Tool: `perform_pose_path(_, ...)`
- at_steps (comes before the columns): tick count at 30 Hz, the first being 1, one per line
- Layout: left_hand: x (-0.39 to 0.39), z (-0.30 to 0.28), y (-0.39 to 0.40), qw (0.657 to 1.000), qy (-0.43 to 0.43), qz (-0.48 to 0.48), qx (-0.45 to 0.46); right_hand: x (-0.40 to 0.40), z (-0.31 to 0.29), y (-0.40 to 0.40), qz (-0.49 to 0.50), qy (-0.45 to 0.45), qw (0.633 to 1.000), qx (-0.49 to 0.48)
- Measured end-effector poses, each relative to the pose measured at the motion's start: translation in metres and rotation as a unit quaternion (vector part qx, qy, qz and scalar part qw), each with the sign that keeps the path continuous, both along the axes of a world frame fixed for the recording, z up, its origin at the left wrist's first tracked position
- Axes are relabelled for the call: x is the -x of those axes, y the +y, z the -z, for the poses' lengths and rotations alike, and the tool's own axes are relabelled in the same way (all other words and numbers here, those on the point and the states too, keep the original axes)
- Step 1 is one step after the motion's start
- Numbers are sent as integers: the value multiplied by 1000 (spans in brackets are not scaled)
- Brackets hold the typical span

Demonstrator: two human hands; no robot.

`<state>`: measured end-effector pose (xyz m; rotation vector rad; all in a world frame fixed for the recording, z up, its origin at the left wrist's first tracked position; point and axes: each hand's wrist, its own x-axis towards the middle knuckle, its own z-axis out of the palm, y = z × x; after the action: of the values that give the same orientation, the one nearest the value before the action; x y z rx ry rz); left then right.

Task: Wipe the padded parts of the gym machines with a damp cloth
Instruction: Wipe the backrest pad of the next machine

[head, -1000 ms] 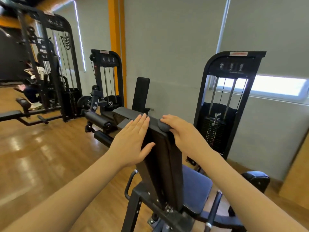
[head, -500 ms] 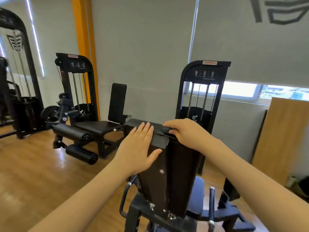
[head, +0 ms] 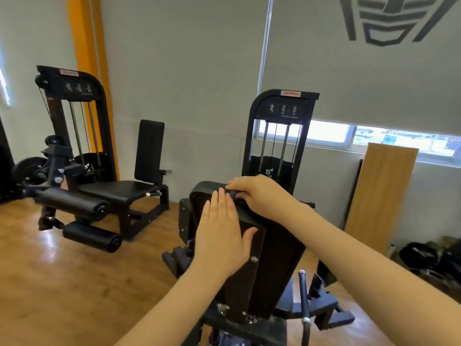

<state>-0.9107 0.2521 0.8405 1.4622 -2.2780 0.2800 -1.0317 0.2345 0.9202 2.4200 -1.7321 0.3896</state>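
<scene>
Directly ahead, the black padded backrest (head: 252,245) of the nearest gym machine stands upright, seen from behind, its rounded top edge near the middle of the view. Bare wooden floor (head: 62,283) lies open to its left, as far as a second black machine with a flat padded seat (head: 119,189) and two black roller pads (head: 92,237). To the right, a light wooden board (head: 381,196) leans on the grey wall and dark bags (head: 429,255) sit on the floor, leaving a narrower gap. The left hand (head: 220,236) lies flat on the back panel, fingers straight and together, thumb spread. The right hand (head: 259,193) is curled over the top edge, fingers gripping a dark fold, whether cloth or padding I cannot tell.
</scene>
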Motion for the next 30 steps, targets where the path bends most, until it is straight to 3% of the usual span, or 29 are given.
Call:
perform_pose_path(8, 3, 7, -3, 999, 44, -3, 4, 53, 7, 39, 40, -37, 998, 3)
perform_pose_path(13, -1, 17, -11, 995, 88, 23, 40, 19, -2, 15, 34, -14, 999, 0)
perform_pose_path(19, -36, 25, -30, 995, 90, -42, 17, -39, -5, -30, -22, -3, 1000, -10)
perform_pose_path(27, -41, 27, -41, 994, 112, -8, 0, 25, -5, 21, 25, -15, 1000, 6)
perform_pose_path(30, -42, 25, -38, 994, 106, -23, -13, 10, -7, 7, 25, 4, 1000, 2)
